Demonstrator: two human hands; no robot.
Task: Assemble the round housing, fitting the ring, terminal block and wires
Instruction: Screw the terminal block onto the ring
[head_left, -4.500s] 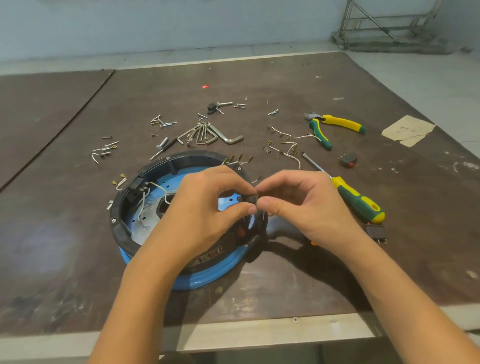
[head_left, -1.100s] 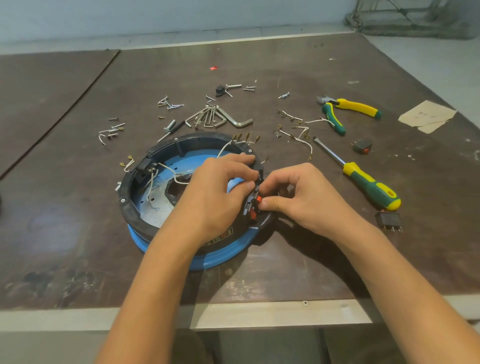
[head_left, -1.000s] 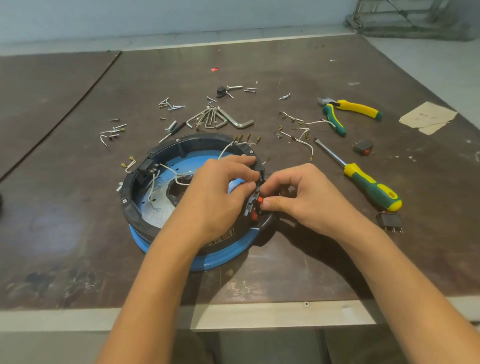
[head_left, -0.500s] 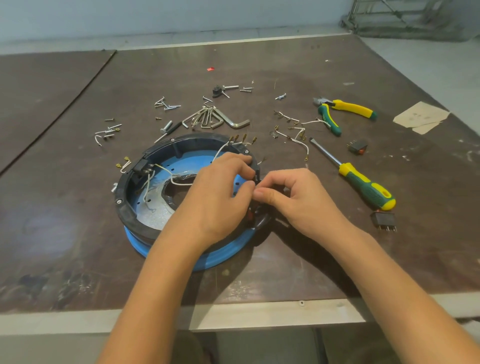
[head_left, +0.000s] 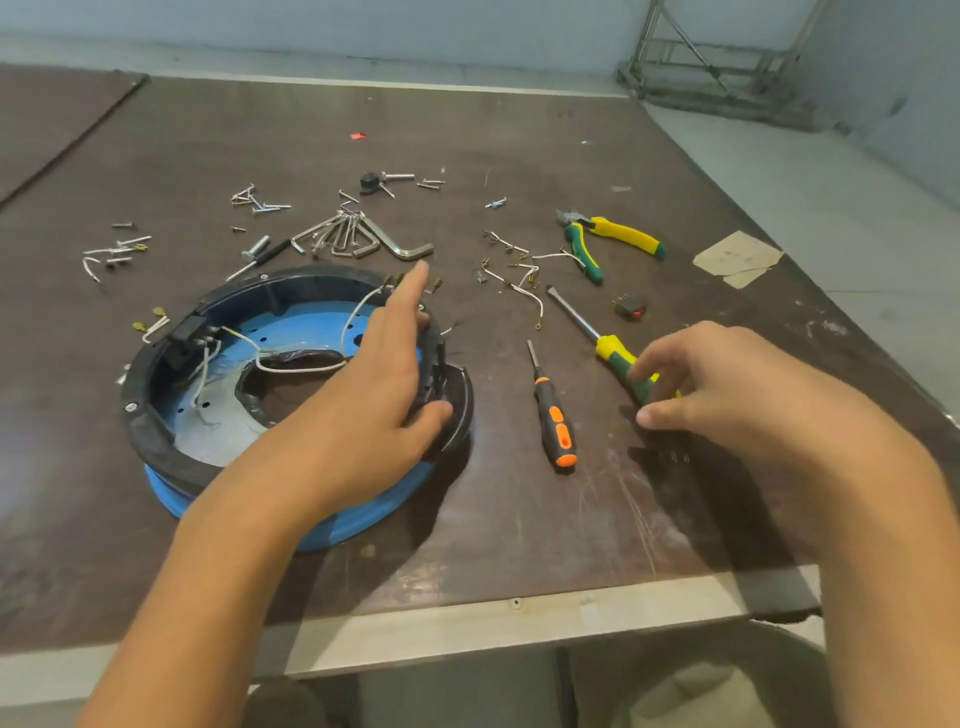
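The round housing (head_left: 171, 457), a black ring on a blue base, lies at the table's left front. A black terminal block (head_left: 184, 338) sits inside its left wall, and white wires (head_left: 291, 366) run from it across the blue floor. My left hand (head_left: 374, 395) lies over the right rim with straight fingers pointing away and its thumb against a black part (head_left: 460, 400) on the rim's outside. My right hand (head_left: 727, 395) hovers to the right with loosely curled fingers, fingertips at the handle of a yellow-green screwdriver (head_left: 621, 361). It holds nothing.
A small orange-black screwdriver (head_left: 553, 415) lies between the housing and my right hand. Behind are hex keys (head_left: 363, 239), scattered screws, loose wires (head_left: 519, 286), pliers (head_left: 613, 239), a red switch (head_left: 631, 305) and paper (head_left: 737, 257). The table's front edge (head_left: 514, 618) is close.
Both hands left the pinch at the right rim. My right hand moved right to the yellow-green screwdriver, my left hand flattened over the rim, and the small orange screwdriver now lies on the table.
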